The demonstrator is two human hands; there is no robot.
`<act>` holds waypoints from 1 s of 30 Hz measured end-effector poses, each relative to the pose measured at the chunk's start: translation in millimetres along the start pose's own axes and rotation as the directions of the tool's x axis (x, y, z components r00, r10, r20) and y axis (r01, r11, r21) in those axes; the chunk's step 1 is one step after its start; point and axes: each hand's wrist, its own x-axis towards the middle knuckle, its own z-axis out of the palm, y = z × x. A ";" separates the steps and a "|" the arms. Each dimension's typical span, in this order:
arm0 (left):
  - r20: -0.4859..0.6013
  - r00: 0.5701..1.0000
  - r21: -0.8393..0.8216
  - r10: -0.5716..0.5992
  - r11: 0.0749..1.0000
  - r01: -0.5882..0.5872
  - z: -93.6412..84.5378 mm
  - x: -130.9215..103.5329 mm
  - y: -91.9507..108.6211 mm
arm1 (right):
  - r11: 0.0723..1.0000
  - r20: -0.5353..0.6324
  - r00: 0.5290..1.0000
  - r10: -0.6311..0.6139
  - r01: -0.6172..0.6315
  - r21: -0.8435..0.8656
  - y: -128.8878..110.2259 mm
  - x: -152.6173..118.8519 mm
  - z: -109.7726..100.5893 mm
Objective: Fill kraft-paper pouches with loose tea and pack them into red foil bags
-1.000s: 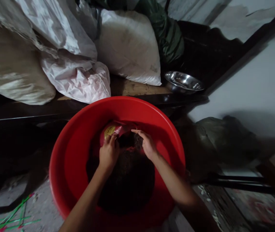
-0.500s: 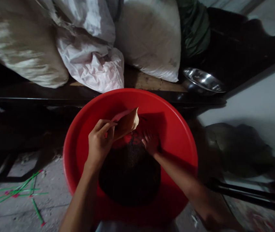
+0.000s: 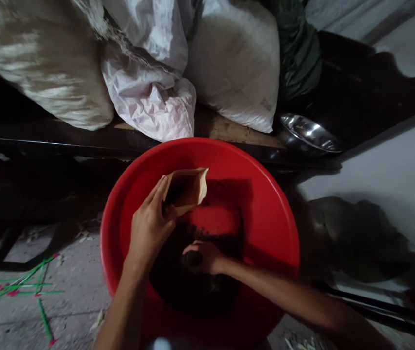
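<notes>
The bench (image 3: 46, 147) is dark, with a glossy front edge; its exposed brown panel (image 3: 218, 129) bears dark spots. The wall (image 3: 393, 180) at right is pale, shadowed lower down. The floor (image 3: 76, 287) is grey, seamed, littered with pale scraps (image 3: 99, 318). Light is dim and uneven, deepest shadow lying beneath the bench.

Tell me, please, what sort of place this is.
Probably an indoor storeroom or work corner: sacks and a metal bowl sit on a dark bench, with a red tub in front.
</notes>
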 end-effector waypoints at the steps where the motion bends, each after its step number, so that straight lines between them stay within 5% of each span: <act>1: 0.013 1.000 0.015 0.003 1.000 -0.003 2.4 -2.8 0.1 | 1.000 -0.026 0.999 0.019 -0.020 -0.019 -3.1 -3.0 -0.4; 6: 0.040 0.996 -0.045 0.076 0.996 -0.074 17.7 -8.9 -4.4 | 0.976 -0.150 0.989 -0.009 0.041 0.212 -28.4 -26.7 -24.2; 11: 0.050 0.986 -0.157 0.156 0.977 -0.147 25.9 -7.3 -7.6 | 0.880 -0.427 0.902 -0.060 0.250 0.405 -94.2 -52.6 -107.6; 13: 0.058 0.985 -0.175 0.164 0.973 -0.152 27.5 -6.7 -8.2 | 0.864 -0.584 0.808 -0.080 0.349 0.364 -119.0 -45.4 -139.0; 16: 0.054 0.982 -0.207 0.183 0.964 -0.168 29.8 -5.9 -10.8 | 0.828 -0.827 0.550 -0.118 0.514 0.224 -140.2 -15.3 -162.7; 18: 0.049 0.982 -0.224 0.181 0.960 -0.166 31.0 -4.8 -13.5 | 0.800 -0.856 0.492 -0.157 0.571 0.182 -145.4 7.6 -164.6; 22: 0.061 0.987 -0.239 0.151 0.962 -0.133 31.3 -1.6 -15.9 | 0.797 -0.788 0.556 -0.264 0.586 0.146 -150.5 29.4 -158.7; 24: 0.073 0.988 -0.250 0.133 0.962 -0.111 31.1 -0.4 -14.4 | 0.796 -0.808 0.519 -0.278 0.595 0.109 -147.1 24.7 -159.4; 26: 0.070 0.990 -0.250 0.125 0.963 -0.104 31.1 0.0 -12.2 | 0.820 -0.882 0.423 -0.207 0.566 0.079 -130.6 13.7 -163.7; 28: 0.061 0.989 -0.242 0.131 0.964 -0.113 31.1 0.0 -10.4 | 0.909 -0.927 0.373 -0.042 0.399 0.119 -96.9 0.1 -167.7; 30: 0.064 0.989 -0.235 0.132 0.965 -0.113 30.9 -0.2 -9.8 | 0.971 -0.858 0.478 0.191 0.035 0.236 -50.5 -15.0 -164.6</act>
